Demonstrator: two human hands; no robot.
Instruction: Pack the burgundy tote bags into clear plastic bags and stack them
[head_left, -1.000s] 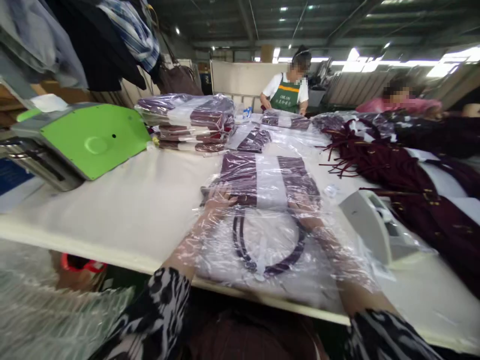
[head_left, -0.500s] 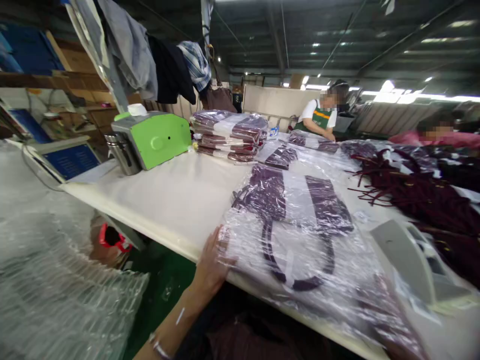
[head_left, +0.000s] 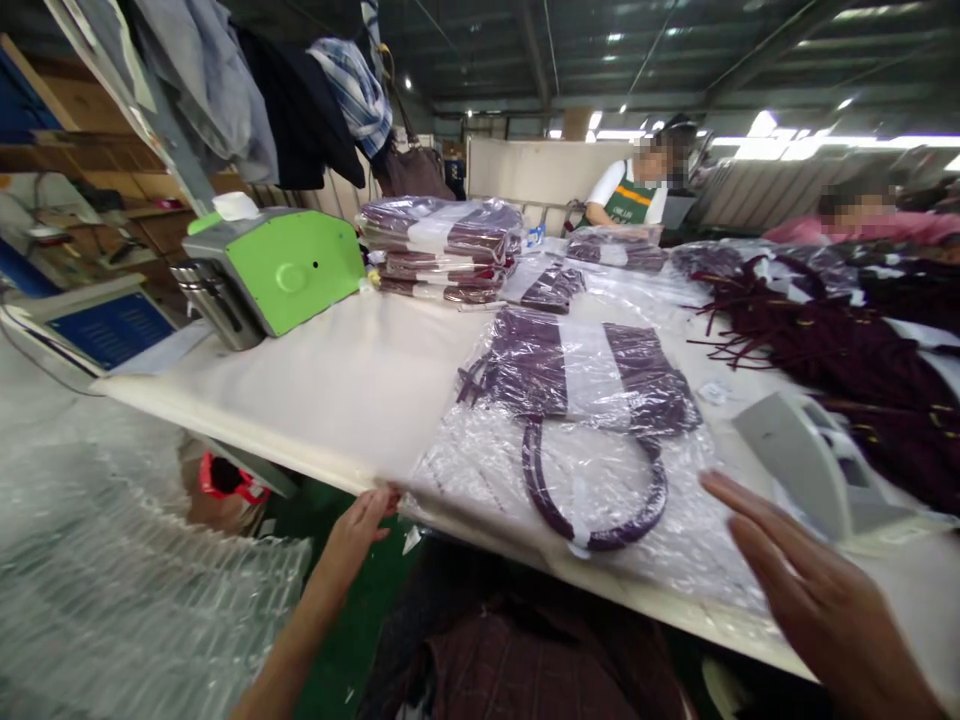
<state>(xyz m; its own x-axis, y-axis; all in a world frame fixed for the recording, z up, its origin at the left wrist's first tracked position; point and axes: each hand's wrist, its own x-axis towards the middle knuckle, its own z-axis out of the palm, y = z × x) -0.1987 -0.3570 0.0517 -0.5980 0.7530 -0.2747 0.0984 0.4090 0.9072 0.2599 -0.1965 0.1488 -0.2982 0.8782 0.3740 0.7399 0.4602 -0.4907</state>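
Observation:
A dark purple handbag (head_left: 525,365) lies flat inside a clear plastic bag (head_left: 465,465) in front of me, a white band across its middle. Its curved handles (head_left: 651,515) extend toward the table's near edge, with a small white piece wrapped at the bend. My left hand (head_left: 364,520) is at the table edge by the near left corner of the plastic, fingers stretched out, holding nothing that I can see. Over the right side of the plastic, my right hand (head_left: 810,585) is open with its fingers extended and nothing in it.
A grey tape dispenser (head_left: 795,455) stands at the right beside dark red tasselled items (head_left: 817,350). Wrapped bags (head_left: 442,250) are stacked behind, near a green machine (head_left: 300,275) and steel flask (head_left: 217,305). Plastic sheets (head_left: 150,590) lie lower left. Two people work across the table.
My left hand has moved off the plastic, left to the table edge. My right hand has come into clear view, raised at the right. The plastic's near part lies flatter, and the view has shifted.

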